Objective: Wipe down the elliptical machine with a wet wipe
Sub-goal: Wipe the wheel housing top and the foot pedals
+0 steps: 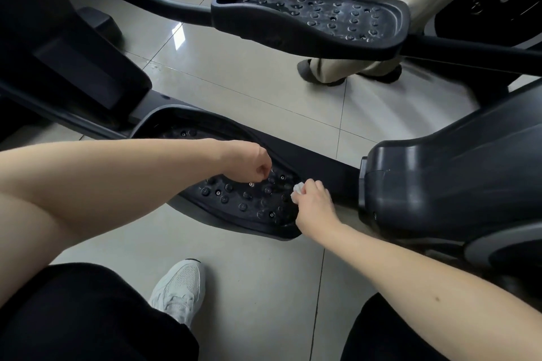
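The right hand [313,205] pinches a crumpled white wet wipe [298,188] at the studded black pedal [249,205], which stretches leftward beneath the curled, empty left hand [249,164].

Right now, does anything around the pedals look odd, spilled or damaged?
Nothing looks broken. The far pedal has whitish smears across its studded tread, unlike the near pedal. A small wet-looking patch lies on the floor to its left.

White wet wipe [298,188] (crumpled) touches the near pedal [240,203] — black, studded.
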`<state>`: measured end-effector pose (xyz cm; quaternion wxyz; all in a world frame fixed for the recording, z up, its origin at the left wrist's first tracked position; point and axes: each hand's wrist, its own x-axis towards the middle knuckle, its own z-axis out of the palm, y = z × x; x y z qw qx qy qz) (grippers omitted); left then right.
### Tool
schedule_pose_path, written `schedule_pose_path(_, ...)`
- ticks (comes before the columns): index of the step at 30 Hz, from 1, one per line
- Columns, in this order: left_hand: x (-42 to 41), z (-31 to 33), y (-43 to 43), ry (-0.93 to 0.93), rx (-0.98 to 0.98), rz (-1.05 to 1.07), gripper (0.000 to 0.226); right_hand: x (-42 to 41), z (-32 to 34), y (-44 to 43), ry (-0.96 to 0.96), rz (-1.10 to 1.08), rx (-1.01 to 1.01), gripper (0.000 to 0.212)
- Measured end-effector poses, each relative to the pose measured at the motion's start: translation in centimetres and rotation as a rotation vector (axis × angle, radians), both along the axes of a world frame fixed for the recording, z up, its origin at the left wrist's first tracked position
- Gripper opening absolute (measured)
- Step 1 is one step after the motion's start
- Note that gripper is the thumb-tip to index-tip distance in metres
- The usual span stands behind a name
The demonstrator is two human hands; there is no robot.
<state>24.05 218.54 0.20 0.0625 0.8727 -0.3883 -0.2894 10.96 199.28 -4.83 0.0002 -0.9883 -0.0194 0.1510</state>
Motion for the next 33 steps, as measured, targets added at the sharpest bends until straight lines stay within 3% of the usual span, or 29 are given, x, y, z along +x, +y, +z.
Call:
schedule_pose_path(5,-0.1,0.4,-0.1,0.003,0.011,0.012,0.025,-2.4,1.2,-1.1,0.221,0.071,0.35,0.035)
schedule_pose_path(7,0.0,0.3,-0.1,-0.002,0.012,0.026,0.025,-0.8,2.5,-1.4,0.277,-0.106,0.563,0.036)
schedule_pose_path(10,0.1,0.1,0.3,-0.013,0.033,0.042,0.024,2.0,2.4,-1.6,0.08,-0.425,0.755,0.026)
schedule_pose_path(13,0.3,0.0,0.9,-0.011,0.048,0.057,0.025,2.9,-0.2,-1.7,-0.081,-0.383,0.55,0.027)
schedule_pose_path(18,0.6,-0.3,1.5,-0.011,0.039,0.074,0.026,0.9,-2.6,-1.0,-0.132,-0.18,0.331,0.022)
schedule_pose_path(23,0.7,-0.5,1.8,-0.019,0.048,0.066,0.026,-2.6,0.8,0.3,0.099,0.008,0.341,0.027)
schedule_pose_path(25,0.8,-0.6,2.1,-0.021,0.06,0.071,0.027,-1.1,2.5,0.3,0.169,-0.115,0.433,0.025)
schedule_pose_path(28,1.1,-0.4,2.2,-0.033,0.055,0.087,0.029,3.3,2.3,0.3,-0.006,-0.325,0.59,0.021)
schedule_pose_path(31,1.1,0.0,2.1,-0.035,0.038,0.087,0.029,5.9,0.5,1.4,-0.022,-0.35,0.547,0.017)
schedule_pose_path(33,1.0,0.0,2.1,-0.026,0.036,0.089,0.029,5.9,-1.2,1.7,0.002,-0.265,0.418,0.021)
